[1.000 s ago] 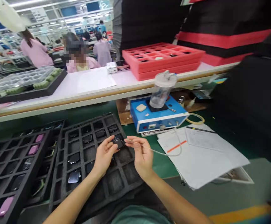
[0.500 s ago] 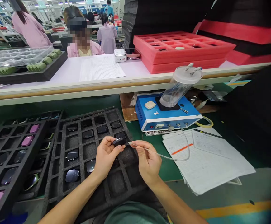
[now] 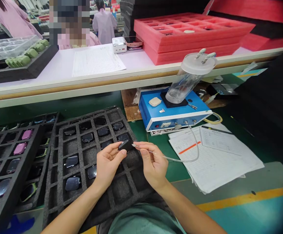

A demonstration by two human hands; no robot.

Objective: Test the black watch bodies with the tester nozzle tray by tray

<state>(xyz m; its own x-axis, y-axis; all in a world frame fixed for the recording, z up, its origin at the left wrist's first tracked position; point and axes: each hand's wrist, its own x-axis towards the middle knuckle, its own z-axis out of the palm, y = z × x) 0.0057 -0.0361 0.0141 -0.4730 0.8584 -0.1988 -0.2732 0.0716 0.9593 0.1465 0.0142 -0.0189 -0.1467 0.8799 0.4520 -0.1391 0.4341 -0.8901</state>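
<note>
**Watch body held in left hand, tube in right, above foam tray**

Left hand (image 3: 108,165): fingers clamped on a black watch body (image 3: 125,145), apparently, over the foam tray (image 3: 122,191). Right hand (image 3: 153,165): thumb and forefinger pinched on a clear tube (image 3: 170,159), its tip just beside the body, running to a blue pump unit (image 3: 173,115).

A small, shiny black piece (image 3: 125,146) is held up and tilted. A thin clear tube (image 3: 178,159) is pinched just beside it. Its thin tip (image 3: 134,145) is pointed to 9 o'clock at the piece, and the rest is curved away to 3 o'clock.
</note>
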